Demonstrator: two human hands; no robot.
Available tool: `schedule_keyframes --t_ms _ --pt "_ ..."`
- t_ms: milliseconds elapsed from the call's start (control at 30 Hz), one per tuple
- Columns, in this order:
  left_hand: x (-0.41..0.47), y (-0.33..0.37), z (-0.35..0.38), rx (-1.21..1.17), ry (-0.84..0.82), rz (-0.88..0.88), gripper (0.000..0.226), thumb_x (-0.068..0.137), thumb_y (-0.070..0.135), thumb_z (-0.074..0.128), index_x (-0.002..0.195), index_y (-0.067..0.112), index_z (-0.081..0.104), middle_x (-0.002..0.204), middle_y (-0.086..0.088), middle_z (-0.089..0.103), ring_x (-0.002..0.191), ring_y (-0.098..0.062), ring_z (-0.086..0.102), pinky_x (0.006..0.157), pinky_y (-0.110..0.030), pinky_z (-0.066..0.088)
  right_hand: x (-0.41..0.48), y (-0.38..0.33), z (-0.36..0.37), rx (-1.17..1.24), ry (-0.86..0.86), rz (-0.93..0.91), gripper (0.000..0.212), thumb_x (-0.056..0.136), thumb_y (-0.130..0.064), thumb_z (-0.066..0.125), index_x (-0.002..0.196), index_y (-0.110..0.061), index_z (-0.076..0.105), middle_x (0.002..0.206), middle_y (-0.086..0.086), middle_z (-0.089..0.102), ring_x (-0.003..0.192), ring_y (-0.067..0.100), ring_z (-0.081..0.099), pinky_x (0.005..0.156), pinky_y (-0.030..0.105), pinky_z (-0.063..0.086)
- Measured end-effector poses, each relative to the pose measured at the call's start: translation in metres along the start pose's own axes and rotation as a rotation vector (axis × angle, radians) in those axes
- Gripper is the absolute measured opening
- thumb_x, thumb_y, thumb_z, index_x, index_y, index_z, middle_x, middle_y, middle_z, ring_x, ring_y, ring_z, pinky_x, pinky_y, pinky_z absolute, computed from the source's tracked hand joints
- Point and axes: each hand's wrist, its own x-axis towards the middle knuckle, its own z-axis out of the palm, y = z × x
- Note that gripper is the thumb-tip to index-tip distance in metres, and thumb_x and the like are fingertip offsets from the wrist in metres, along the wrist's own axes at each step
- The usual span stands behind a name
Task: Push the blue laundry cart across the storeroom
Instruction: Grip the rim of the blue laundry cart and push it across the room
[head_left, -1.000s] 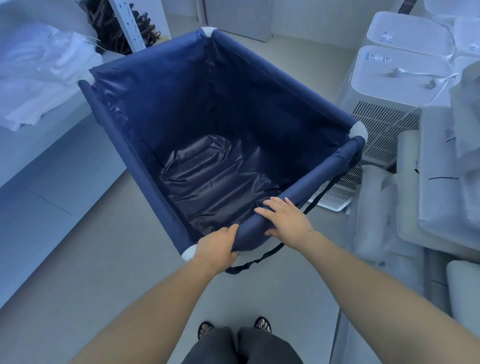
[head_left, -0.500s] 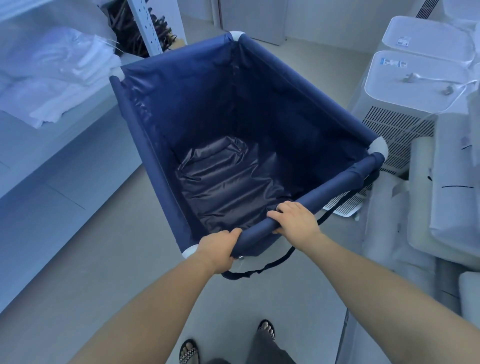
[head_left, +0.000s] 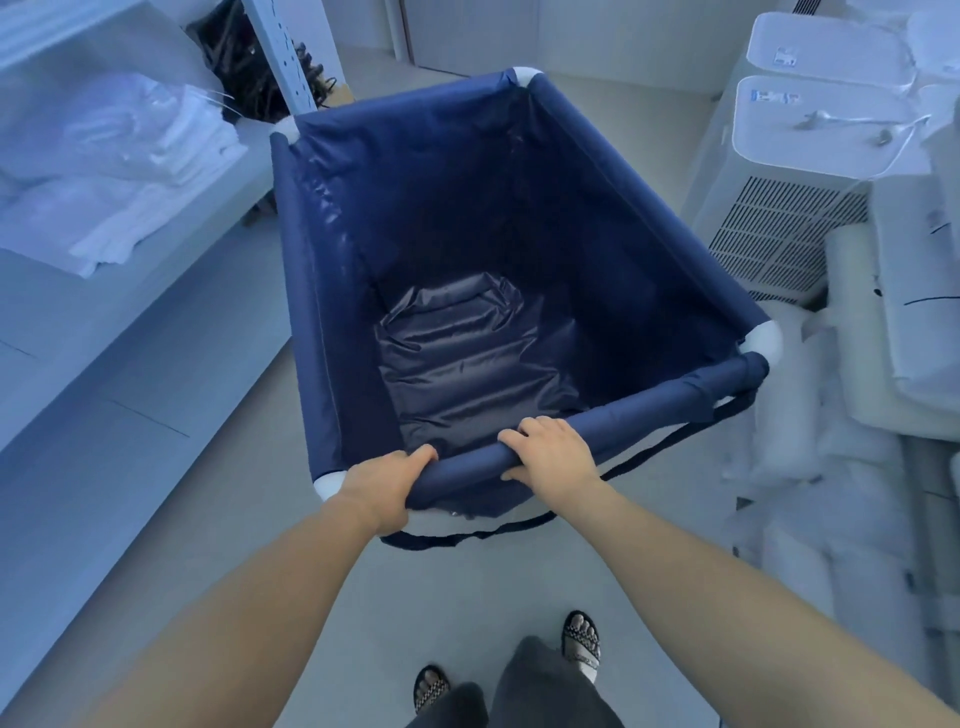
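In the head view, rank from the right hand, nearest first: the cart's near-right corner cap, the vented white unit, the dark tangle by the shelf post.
1. Corner cap, right end of gripped rail.
2. Vented white unit, farther right.
3. Dark tangle, far back left.

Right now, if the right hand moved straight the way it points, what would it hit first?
Past the rail it grips, the right hand might meet the left wall of the blue laundry cart; depth unclear.

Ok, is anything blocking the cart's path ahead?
Nothing visible lies on the floor straight ahead. The cart is flanked closely, though: the shelf post stands by its far-left corner and the white units run along its right side.
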Motion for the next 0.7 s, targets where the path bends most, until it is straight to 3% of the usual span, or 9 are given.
schedule_keyframes --t_ms 167,300,500,567,700 --pt "-0.014 -0.028 0.017 -0.016 0.033 0.032 0.060 0.078 0.004 0.056 0.127 0.031 0.033 0.113 0.000 0.053 0.095 -0.023 0.055 0.069 -0.031 0.044 -0.015 -0.011 0.006 0.017 0.014 0.061 0.043 0.089 -0.047 0.053 0.124 -0.022 0.047 0.117 0.002 0.057 0.112 0.023 0.050 0.105 0.033 0.028" --pt "-0.016 -0.026 0.034 0.003 0.064 -0.005 0.061 0.080 0.004 0.054 0.134 0.025 0.033 0.120 -0.003 0.051 0.104 -0.025 0.052 0.082 -0.032 0.043 -0.029 -0.015 0.011 -0.006 0.020 0.054 0.041 0.092 -0.048 0.047 0.123 -0.022 0.045 0.118 -0.001 0.056 0.113 0.021 0.050 0.104 0.033 0.028" --pt "-0.015 -0.013 0.045 0.041 0.125 -0.102 0.053 0.086 0.047 0.056 0.130 0.021 0.041 0.126 -0.005 0.047 0.114 -0.027 0.048 0.100 -0.036 0.036 -0.038 -0.013 0.012 0.059 -0.078 0.006 0.042 0.094 -0.045 0.045 0.130 -0.025 0.039 0.124 -0.002 0.050 0.115 0.022 0.045 0.103 0.035 0.026" --pt "-0.012 -0.005 0.047 0.018 0.195 -0.046 0.055 0.087 0.048 0.056 0.134 0.023 0.040 0.132 -0.003 0.043 0.120 -0.025 0.044 0.106 -0.036 0.032 -0.042 -0.003 0.009 0.098 -0.111 -0.001 0.042 0.094 -0.044 0.046 0.132 -0.026 0.039 0.127 -0.004 0.049 0.117 0.021 0.044 0.104 0.035 0.025" --pt "-0.005 0.014 0.048 -0.006 0.185 0.026 0.049 0.090 0.049 0.051 0.132 0.026 0.039 0.126 0.001 0.054 0.113 -0.023 0.051 0.095 -0.036 0.038 -0.050 0.008 0.008 0.112 -0.110 -0.014 0.042 0.094 -0.044 0.047 0.130 -0.023 0.040 0.126 -0.002 0.048 0.115 0.021 0.045 0.103 0.035 0.026"
